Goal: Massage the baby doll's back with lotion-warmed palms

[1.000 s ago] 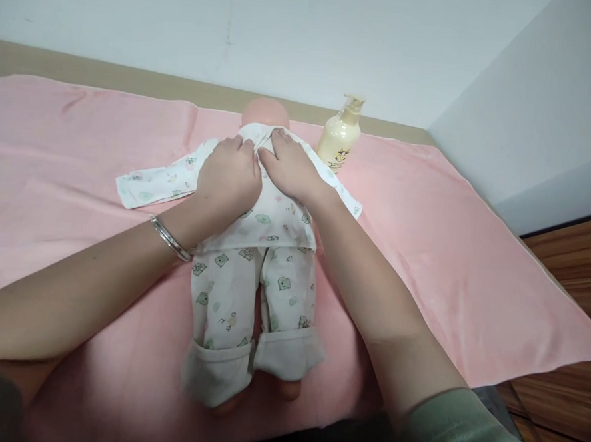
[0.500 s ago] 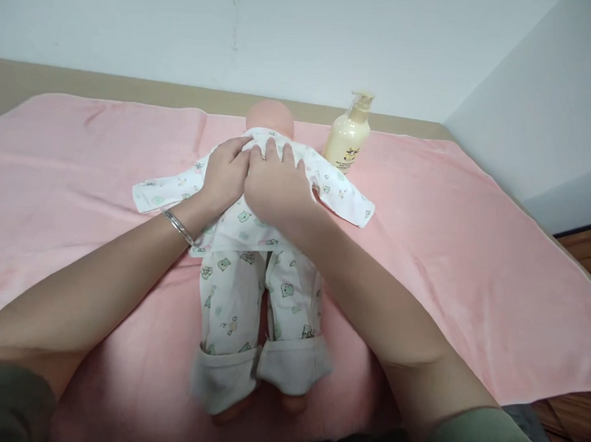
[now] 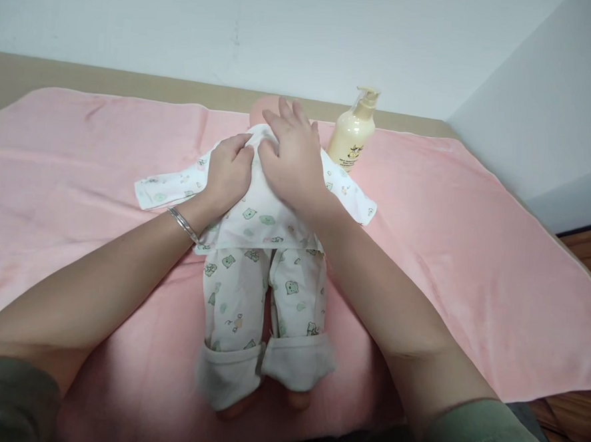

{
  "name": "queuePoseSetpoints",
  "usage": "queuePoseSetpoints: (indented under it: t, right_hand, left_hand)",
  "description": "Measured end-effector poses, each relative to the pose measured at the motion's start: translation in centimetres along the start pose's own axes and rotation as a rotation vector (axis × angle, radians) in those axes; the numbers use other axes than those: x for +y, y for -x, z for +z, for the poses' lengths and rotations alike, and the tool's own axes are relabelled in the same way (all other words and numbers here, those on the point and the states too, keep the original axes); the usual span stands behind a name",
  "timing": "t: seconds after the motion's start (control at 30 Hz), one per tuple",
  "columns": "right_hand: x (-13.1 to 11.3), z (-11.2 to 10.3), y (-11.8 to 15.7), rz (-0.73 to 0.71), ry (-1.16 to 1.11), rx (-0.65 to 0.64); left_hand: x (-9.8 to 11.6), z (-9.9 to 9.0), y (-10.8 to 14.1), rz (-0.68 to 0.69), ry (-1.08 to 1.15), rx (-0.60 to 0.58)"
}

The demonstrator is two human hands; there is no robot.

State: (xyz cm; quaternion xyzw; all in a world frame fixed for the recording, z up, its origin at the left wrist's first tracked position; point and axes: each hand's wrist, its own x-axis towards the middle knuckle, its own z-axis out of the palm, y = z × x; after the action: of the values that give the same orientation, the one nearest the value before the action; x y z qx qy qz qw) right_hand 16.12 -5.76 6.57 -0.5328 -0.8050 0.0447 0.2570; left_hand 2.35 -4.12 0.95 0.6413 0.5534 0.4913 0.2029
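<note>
A baby doll in a white printed shirt and matching trousers lies stretched out in front of me, its face out of sight. Its round bare head is at the far end, partly behind my fingers. My left hand grips the left side of the doll's upper body, thumb on the shirt; some of its fingers are hidden. Over the doll's right shoulder is my right hand, open, with fingers spread towards the head. The trouser legs end in wide turned-up cuffs, with the feet just showing.
A pink blanket covers the table beneath the doll. Just beyond the doll's right sleeve stands a cream pump bottle. Behind runs a beige table edge against a white wall. Brown wood shows at the right.
My right hand has slid up from the middle of the doll's upper body to the shoulder and head, its fingers lifting and spreading. My left hand stays where it was.
</note>
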Motion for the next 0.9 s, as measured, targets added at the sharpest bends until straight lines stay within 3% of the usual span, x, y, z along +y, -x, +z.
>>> queuePoseSetpoints:
  t: [0.17, 0.27, 0.33, 0.47, 0.57, 0.73, 0.9]
  right_hand:
    - [-0.6, -1.9, 0.3, 0.093, -0.049, -0.248]
    - [-1.1, -3.1, 0.3, 0.098, -0.086, -0.148]
    - [-1.0, -2.6, 0.2, 0.094, -0.015, -0.072]
    - [0.6, -0.4, -0.1, 0.042, 0.044, -0.138]
    - [1.5, -0.4, -0.4, -0.053, -0.003, -0.155]
    - [1.3, -1.3, -0.3, -0.076, -0.070, 0.027]
    - [1.4, 0.1, -0.2, -0.099, -0.003, -0.124]
  left_hand:
    - [0.3, -0.1, 0.2, -0.013, -0.016, 0.021]
    - [0.4, -0.1, 0.3, -0.002, -0.008, 0.013]
    - [0.3, 0.0, 0.3, -0.007, -0.020, 0.015]
    - [0.3, 0.0, 0.1, -0.023, -0.049, 0.026]
    - [0.6, -0.1, 0.1, -0.032, -0.047, 0.028]
    - [0.8, -0.2, 0.2, -0.040, -0.036, 0.026]
    - [0.2, 0.0, 0.7, -0.046, -0.016, 0.075]
